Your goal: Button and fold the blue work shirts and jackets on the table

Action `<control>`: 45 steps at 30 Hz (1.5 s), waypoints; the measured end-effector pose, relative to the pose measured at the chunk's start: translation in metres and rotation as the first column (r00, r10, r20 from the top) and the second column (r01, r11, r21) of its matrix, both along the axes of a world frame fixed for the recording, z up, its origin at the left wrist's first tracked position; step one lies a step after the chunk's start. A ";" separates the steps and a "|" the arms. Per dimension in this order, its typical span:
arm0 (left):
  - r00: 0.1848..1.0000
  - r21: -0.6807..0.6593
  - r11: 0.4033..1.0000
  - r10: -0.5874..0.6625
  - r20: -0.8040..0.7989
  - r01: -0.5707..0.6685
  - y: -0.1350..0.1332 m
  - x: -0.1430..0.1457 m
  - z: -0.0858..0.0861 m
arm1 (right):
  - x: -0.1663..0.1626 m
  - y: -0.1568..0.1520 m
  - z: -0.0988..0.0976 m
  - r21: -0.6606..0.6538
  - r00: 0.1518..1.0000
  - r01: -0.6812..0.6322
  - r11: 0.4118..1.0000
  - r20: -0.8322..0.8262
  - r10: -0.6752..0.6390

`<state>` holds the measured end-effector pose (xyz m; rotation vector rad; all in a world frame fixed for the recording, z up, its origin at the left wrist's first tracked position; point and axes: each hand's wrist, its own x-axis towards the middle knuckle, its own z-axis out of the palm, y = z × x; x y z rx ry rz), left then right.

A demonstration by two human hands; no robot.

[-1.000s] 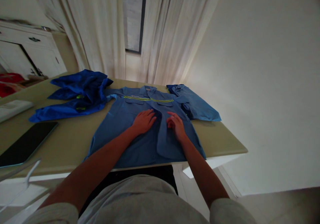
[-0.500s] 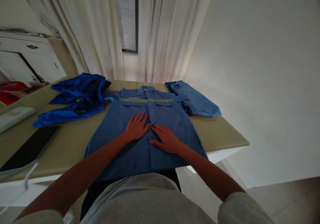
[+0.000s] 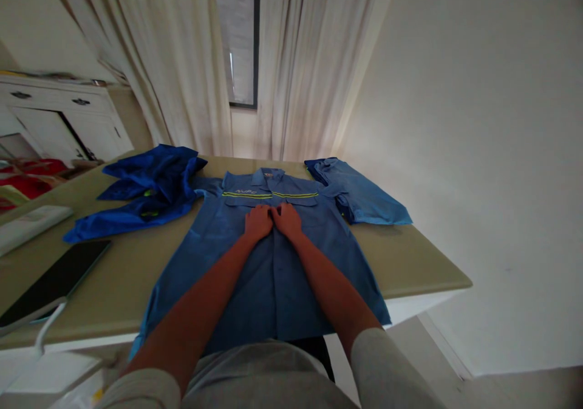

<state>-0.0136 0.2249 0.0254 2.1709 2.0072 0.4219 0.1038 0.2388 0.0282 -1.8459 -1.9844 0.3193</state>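
A blue-grey work shirt (image 3: 232,254) lies front up on the table, its collar at the far end and its hem over the near edge. Yellow-and-dark stripes cross the chest above two flap pockets. My left hand (image 3: 259,222) is closed on the front placket just below the stripes, with its fingers curled. Touching it from the other side, my right hand (image 3: 286,219) also has bent fingers closed on the placket. The fingertips and the bit of cloth between them are partly hidden.
Bright blue garments (image 3: 155,184) lie crumpled at the left, and folded blue clothes (image 3: 359,193) at the right. A dark phone (image 3: 54,281) with a white cable (image 3: 48,327) rests near a white box-like object (image 3: 31,226). Behind the table (image 3: 423,263) hang curtains (image 3: 182,62).
Both hands have moved up the shirt from its middle to the chest and come together. Their fingers, flat and spread before, are now curled at the placket. The camera view has shifted slightly.
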 end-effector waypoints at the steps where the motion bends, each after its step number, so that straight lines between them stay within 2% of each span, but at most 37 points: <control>1: 1.000 0.036 0.999 0.009 0.016 -0.010 0.002 0.000 -0.006 | 0.003 0.001 -0.005 0.021 1.000 -0.027 0.999 0.003 0.027; 4: 0.997 0.116 0.991 -0.072 0.017 0.069 0.001 -0.003 -0.021 | 0.012 -0.001 -0.013 0.060 0.993 -0.114 0.992 0.000 0.114; 6: 0.991 0.103 0.986 -0.132 0.003 0.131 -0.002 -0.005 -0.026 | 0.015 -0.004 -0.013 0.061 0.992 -0.124 0.990 -0.018 0.126; 11: 0.987 0.020 0.987 -0.157 -0.019 0.157 -0.007 -0.007 -0.022 | 0.013 -0.014 -0.009 0.018 0.995 -0.095 0.995 -0.004 0.095; 14: 0.988 0.026 0.988 -0.152 -0.040 0.153 -0.007 -0.005 -0.017 | 0.014 -0.018 -0.007 -0.023 0.997 -0.077 0.997 0.009 0.077; 18: 0.991 0.161 0.979 -0.131 0.007 0.128 -0.002 -0.007 -0.017 | 0.017 -0.015 -0.009 -0.008 0.999 -0.053 0.999 -0.001 0.053; 23: 0.979 0.181 0.973 -0.163 0.123 0.140 0.005 -0.017 -0.024 | 0.026 0.001 -0.015 0.011 0.984 -0.056 0.998 -0.171 0.057; 29: 0.968 0.208 0.967 -0.185 0.167 0.149 0.007 -0.019 -0.023 | 0.036 0.010 -0.023 0.092 0.932 -0.164 0.982 -0.311 0.185; 36: 0.951 0.242 0.962 -0.190 0.243 0.130 0.008 -0.017 -0.024 | 0.037 0.009 -0.026 0.137 0.905 -0.219 0.966 -0.342 0.254; 45: 0.956 0.238 0.966 -0.159 0.248 0.099 0.006 -0.015 -0.023 | 0.035 0.009 -0.028 0.142 0.911 -0.217 0.966 -0.327 0.253</control>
